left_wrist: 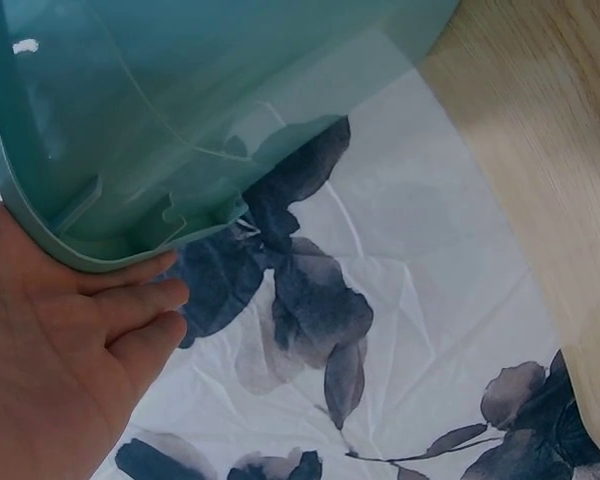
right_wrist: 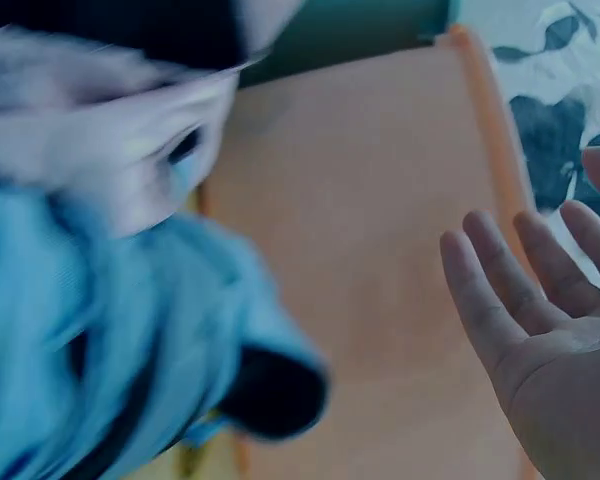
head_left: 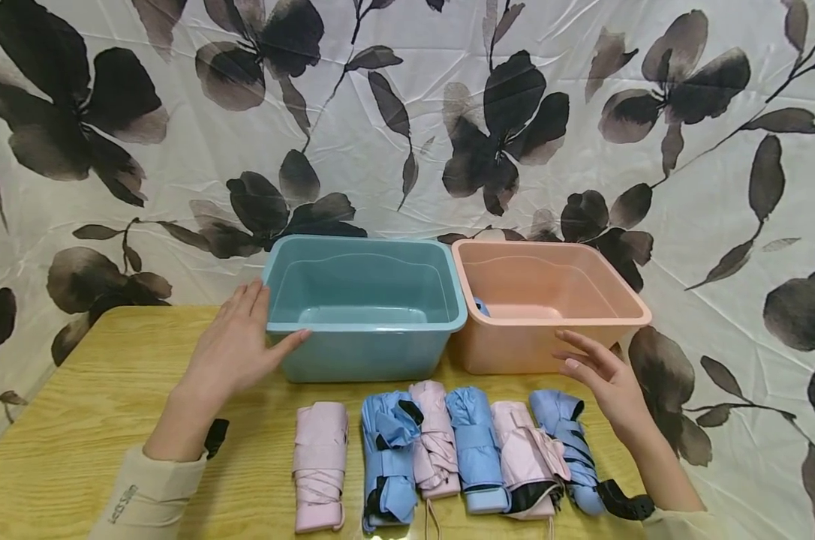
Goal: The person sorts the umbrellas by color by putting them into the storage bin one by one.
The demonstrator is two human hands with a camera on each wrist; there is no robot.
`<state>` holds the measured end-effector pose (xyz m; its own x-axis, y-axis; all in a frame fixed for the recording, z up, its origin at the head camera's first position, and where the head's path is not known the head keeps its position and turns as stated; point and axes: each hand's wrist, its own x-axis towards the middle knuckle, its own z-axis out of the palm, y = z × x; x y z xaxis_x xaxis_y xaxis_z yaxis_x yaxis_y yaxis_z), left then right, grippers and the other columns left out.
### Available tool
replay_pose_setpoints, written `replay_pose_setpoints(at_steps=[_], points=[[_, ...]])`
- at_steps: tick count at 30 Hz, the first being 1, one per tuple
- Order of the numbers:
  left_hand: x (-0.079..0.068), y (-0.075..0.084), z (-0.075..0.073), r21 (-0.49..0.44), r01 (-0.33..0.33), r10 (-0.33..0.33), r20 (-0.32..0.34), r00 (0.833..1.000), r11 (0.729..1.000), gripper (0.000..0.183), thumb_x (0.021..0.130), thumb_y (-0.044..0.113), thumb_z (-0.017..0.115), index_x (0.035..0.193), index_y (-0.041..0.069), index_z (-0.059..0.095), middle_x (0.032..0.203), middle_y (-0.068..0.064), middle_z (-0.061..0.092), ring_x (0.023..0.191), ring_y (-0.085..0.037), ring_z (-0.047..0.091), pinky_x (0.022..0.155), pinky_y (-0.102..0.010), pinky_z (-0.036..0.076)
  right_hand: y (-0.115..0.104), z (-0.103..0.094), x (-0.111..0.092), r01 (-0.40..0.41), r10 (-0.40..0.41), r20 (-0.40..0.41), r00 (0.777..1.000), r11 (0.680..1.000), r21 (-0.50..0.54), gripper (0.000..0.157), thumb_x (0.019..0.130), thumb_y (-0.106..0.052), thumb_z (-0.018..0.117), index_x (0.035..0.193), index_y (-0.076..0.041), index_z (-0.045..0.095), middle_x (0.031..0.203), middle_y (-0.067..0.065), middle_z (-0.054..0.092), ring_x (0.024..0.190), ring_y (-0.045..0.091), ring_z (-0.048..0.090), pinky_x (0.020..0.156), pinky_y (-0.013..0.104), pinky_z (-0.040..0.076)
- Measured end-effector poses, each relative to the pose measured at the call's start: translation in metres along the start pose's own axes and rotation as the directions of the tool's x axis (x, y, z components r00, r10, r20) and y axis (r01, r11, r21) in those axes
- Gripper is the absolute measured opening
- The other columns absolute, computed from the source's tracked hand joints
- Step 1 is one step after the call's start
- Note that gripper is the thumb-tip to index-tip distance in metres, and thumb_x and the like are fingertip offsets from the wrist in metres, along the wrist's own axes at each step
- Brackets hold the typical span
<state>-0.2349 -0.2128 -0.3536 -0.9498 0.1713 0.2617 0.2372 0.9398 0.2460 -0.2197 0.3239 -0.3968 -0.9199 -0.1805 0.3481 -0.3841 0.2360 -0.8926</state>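
My left hand rests against the left side of a teal plastic bin, fingers straight and thumb by the front rim. In the left wrist view, the fingers lie along the outside of its rim. My right hand hovers by the front of a peach bin, fingers spread and holding nothing. Folded umbrellas lie in a row before the bins: a pink one at left, a blue one beside it, then several more in both colours, ending with a blue one near my right wrist.
Both bins stand side by side at the back of a wooden table. A small blue thing shows inside the peach bin, mostly hidden by its wall. A floral cloth hangs right behind the bins.
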Motion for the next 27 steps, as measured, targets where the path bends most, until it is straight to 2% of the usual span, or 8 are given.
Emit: replay_pose_setpoints(at_steps=[4,6,8,11,13,15,20,27], points=[[0.0,-0.002,-0.002,-0.001,0.0,0.0,-0.017,1.0,1.0,0.11,0.1,0.07,0.049,0.157,-0.018,0.019,0.164,-0.039,0.019,0.153,-0.054,0.015,0.125,-0.064,0.017,0.01,-0.003,-0.01,-0.059,0.06,0.002,0.998,0.992,-0.113,0.045,0.107,-0.01,0.059,0.15,0.001,0.051,0.138,-0.01,0.065,0.116,0.0,0.067,0.09,0.019,0.058],[0.0,-0.002,-0.003,0.003,0.001,-0.001,-0.018,1.0,1.0,0.11,0.1,0.071,0.049,0.157,-0.018,0.018,0.164,-0.039,0.019,0.153,-0.054,0.015,0.125,-0.064,0.017,0.017,-0.005,-0.016,-0.08,0.084,0.01,0.996,0.975,-0.206,0.046,0.107,-0.013,0.06,0.15,-0.001,0.052,0.14,-0.002,0.064,0.116,-0.003,0.064,0.089,0.017,0.056],[0.001,-0.002,-0.002,0.006,0.001,-0.001,-0.015,1.0,1.0,0.11,0.1,0.071,0.048,0.157,-0.017,0.018,0.164,-0.039,0.019,0.153,-0.054,0.015,0.125,-0.064,0.017,0.025,-0.007,-0.02,-0.101,0.112,0.021,0.993,0.95,-0.297,0.046,0.107,-0.016,0.061,0.15,-0.002,0.052,0.144,0.007,0.061,0.121,0.008,0.065,0.089,0.016,0.055],[0.0,-0.002,-0.001,0.009,0.002,-0.002,-0.007,1.0,1.0,0.11,0.1,0.071,0.048,0.157,-0.018,0.018,0.164,-0.039,0.019,0.153,-0.055,0.015,0.125,-0.064,0.017,0.034,-0.01,-0.026,-0.131,0.17,0.07,0.983,0.915,-0.383,0.05,0.106,-0.019,0.062,0.151,0.0,0.049,0.15,0.026,0.051,0.13,0.033,0.06,0.096,0.035,0.059],[0.0,-0.002,0.0,0.007,0.002,-0.001,-0.007,1.0,1.0,0.11,0.099,0.071,0.049,0.157,-0.018,0.018,0.164,-0.038,0.019,0.153,-0.055,0.015,0.125,-0.064,0.017,0.037,-0.012,-0.028,-0.164,0.227,0.104,0.968,0.892,-0.422,0.055,0.106,-0.023,0.063,0.152,0.0,0.047,0.151,0.027,0.049,0.132,0.049,0.053,0.101,0.05,0.056],[0.0,-0.002,0.001,0.004,0.001,-0.001,-0.008,1.0,1.0,0.11,0.099,0.071,0.049,0.157,-0.017,0.019,0.164,-0.038,0.02,0.153,-0.054,0.016,0.124,-0.065,0.018,0.04,-0.013,-0.03,-0.18,0.271,0.146,0.951,0.874,-0.451,0.06,0.105,-0.027,0.065,0.153,0.002,0.045,0.153,0.03,0.046,0.136,0.053,0.048,0.102,0.064,0.051],[0.001,-0.001,0.001,0.001,-0.002,0.002,-0.012,1.0,1.0,0.11,0.099,0.071,0.049,0.157,-0.017,0.02,0.164,-0.038,0.02,0.153,-0.054,0.016,0.124,-0.065,0.018,0.047,-0.016,-0.034,-0.136,0.287,0.23,0.93,0.849,-0.511,0.072,0.101,-0.033,0.071,0.155,0.004,0.042,0.155,0.034,0.041,0.142,0.058,0.037,0.103,0.07,0.047],[0.0,0.0,0.0,0.002,0.004,-0.004,-0.001,1.0,1.0,0.11,0.099,0.071,0.049,0.158,-0.017,0.018,0.164,-0.038,0.018,0.154,-0.054,0.014,0.124,-0.065,0.017,0.046,-0.015,-0.031,-0.057,0.266,0.285,0.921,0.814,-0.578,0.081,0.094,-0.037,0.078,0.154,0.006,0.043,0.152,0.035,0.045,0.138,0.058,0.042,0.103,0.073,0.044]])
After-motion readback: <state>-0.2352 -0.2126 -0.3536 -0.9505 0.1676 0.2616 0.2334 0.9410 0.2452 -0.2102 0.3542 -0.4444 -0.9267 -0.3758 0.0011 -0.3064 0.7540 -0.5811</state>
